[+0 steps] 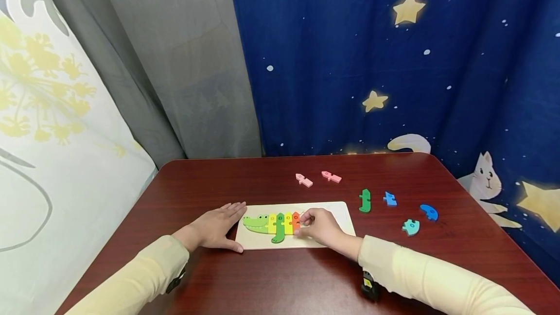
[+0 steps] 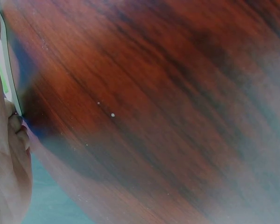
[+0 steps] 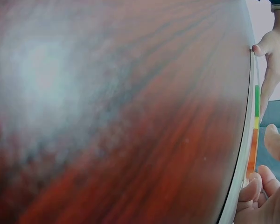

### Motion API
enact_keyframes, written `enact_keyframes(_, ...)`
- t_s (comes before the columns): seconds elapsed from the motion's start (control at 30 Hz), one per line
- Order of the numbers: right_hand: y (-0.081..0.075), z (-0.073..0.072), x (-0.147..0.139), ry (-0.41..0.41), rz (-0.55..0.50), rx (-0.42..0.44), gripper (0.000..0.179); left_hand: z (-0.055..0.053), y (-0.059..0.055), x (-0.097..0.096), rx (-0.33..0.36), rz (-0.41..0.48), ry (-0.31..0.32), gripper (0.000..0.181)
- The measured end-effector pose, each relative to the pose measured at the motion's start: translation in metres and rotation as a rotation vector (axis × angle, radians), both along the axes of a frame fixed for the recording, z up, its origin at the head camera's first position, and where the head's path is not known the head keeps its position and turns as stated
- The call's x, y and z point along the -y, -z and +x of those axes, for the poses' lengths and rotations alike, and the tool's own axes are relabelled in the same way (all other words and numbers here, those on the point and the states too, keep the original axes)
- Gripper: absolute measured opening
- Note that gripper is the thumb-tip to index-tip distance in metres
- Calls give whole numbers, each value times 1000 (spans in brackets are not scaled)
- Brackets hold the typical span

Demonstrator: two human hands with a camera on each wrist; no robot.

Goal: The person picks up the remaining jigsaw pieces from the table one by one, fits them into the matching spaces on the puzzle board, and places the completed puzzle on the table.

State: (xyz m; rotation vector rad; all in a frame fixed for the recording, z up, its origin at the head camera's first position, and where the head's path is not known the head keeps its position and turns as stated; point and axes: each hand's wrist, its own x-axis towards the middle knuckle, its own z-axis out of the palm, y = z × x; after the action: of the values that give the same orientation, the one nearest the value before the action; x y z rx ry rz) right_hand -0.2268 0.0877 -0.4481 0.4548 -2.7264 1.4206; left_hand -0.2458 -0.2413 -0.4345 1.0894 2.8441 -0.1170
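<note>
A pale wooden puzzle board [image 1: 262,245] lies on the table with a crocodile partly laid out on it. From the left come a light green head [image 1: 255,224], a yellow piece [image 1: 272,223], a green leg piece [image 1: 279,230], another yellow piece [image 1: 288,223] and an orange puzzle piece [image 1: 295,219]. My right hand [image 1: 321,227] has thumb and bent forefinger at the orange piece's right side, pinching it and covering part of it. My left hand [image 1: 218,227] rests flat with spread fingers at the board's left edge. The right wrist view shows the orange piece [image 3: 253,149] beside my curled fingers.
Two pink pieces [image 1: 304,180] lie behind the board. To its right are a green leg piece [image 1: 365,201], a blue piece [image 1: 390,199], a curved blue piece [image 1: 429,212] and a teal piece [image 1: 411,227]. The dark red table [image 1: 210,179] ends at a blue curtain [image 1: 315,62].
</note>
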Motion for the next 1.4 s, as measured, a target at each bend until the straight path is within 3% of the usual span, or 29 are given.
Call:
enact_keyframes(0.3,-2,1,-3,5,-48,49,29,2,0,1,14,0,-6,115)
enact_keyframes(0.57,-9,-9,-12,34,-56,58,26,2,1,2,14,-2,-4,115)
enact_keyframes(1.0,-33,-40,-29,94,-69,68,29,1,4,4,4,8,2,115)
enact_keyframes(1.4,-42,-76,-40,110,-42,78,35,-2,0,0,-11,-17,-1,116)
